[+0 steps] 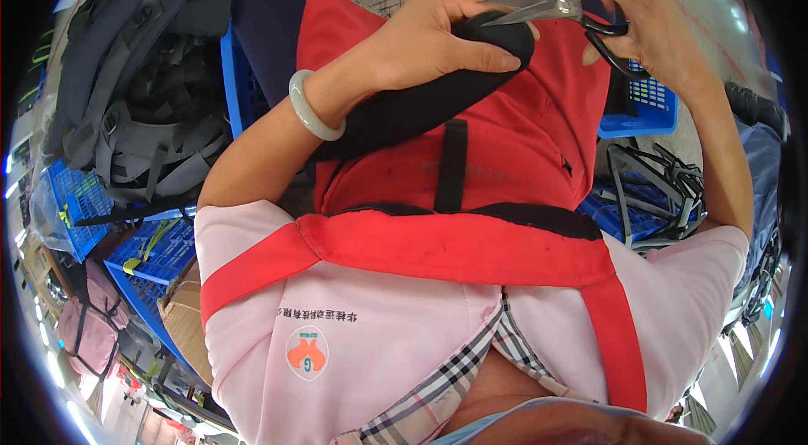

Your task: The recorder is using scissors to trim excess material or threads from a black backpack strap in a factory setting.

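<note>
My left hand (pixel 425 37), with a pale bangle (pixel 310 107) on its wrist, grips a black padded fabric strap (pixel 396 119) near its rounded end. The strap runs back under my left forearm, across my lap. In my right hand (pixel 661 29) are metal scissors (pixel 560 7) with black handles, fingers through the loops. Their blades are parted and point left at the strap's tip, beside my left fingers. Whether the blades touch the fabric or a thread, I cannot tell.
A red apron (pixel 383 184) covers my lap. On the left, black straps with buckles (pixel 151 117) are heaped at a blue crate (pixel 238 96). Another blue crate (pixel 652 113) stands beyond my right hand, and thin dark straps (pixel 656 184) lie on a crate nearer me.
</note>
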The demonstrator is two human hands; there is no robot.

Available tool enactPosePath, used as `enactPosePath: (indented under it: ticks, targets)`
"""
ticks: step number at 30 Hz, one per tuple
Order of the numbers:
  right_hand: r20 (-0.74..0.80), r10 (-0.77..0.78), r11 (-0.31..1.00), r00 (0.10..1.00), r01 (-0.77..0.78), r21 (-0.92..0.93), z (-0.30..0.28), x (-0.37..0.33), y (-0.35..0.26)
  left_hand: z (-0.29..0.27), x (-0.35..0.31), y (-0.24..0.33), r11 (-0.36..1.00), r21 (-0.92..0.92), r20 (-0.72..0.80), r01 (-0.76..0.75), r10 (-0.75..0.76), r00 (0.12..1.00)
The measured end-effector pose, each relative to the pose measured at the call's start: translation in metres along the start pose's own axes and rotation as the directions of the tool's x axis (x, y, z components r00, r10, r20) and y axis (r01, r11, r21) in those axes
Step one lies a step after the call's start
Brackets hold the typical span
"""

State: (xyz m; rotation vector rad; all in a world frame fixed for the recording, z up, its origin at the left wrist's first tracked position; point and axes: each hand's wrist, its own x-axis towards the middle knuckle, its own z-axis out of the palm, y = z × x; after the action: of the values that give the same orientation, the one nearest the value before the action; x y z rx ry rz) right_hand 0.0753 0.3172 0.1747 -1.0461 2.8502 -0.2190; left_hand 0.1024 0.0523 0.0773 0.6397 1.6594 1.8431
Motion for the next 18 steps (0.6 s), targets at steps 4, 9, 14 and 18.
enactPosePath:
  ticks: [4,9,14,18]
  targets:
    - [-0.017,-0.112,0.992,0.994,0.111,-0.067,0.000,0.011,-0.006,0.003,0.000,0.001,0.999,-0.013,0.003,0.048,-0.048,0.999]
    - [0.318,0.169,0.985,0.933,-0.173,-0.015,-0.017,0.021,-0.008,0.005,-0.001,0.001,0.993,-0.080,-0.060,0.088,-0.093,0.994]
    - [0.394,0.311,0.931,0.865,-0.361,0.058,-0.008,0.021,-0.027,0.003,0.001,-0.006,0.995,-0.071,-0.066,0.069,-0.074,0.995]
    - [0.177,0.135,0.989,0.975,-0.142,0.029,-0.011,0.018,-0.033,0.003,0.002,-0.006,0.999,-0.047,-0.063,0.023,-0.026,0.998]
